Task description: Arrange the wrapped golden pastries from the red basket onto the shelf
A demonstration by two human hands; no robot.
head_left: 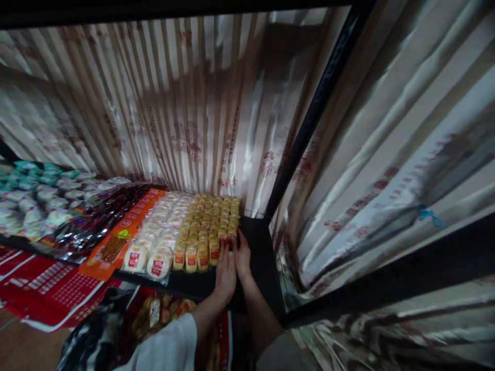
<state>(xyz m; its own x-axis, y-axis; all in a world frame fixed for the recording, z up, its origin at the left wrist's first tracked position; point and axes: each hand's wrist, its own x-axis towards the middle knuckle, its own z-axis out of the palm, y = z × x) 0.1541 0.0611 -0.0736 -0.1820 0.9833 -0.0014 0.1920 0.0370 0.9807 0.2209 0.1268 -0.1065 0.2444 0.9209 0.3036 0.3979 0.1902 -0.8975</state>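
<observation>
On a black shelf (266,257), small yellow snack packets (207,221) with orange labels stand in tight rows. My left hand (226,270) and my right hand (242,253) are side by side at the front right corner of these rows. Their fingers are drawn together around a small yellow packet, which is mostly hidden by the fingertips. Left of the yellow rows lie round white cakes in clear wrappers (159,262). Beyond them is an orange snack bag (106,252).
Dark shiny packets (104,211) and white and green wrapped packets (46,190) fill the shelf's left side. Black frame posts (313,116) and pale printed sheeting (201,113) enclose the back and right. Below are a red printed sheet (50,288) and several more packaged goods (162,312).
</observation>
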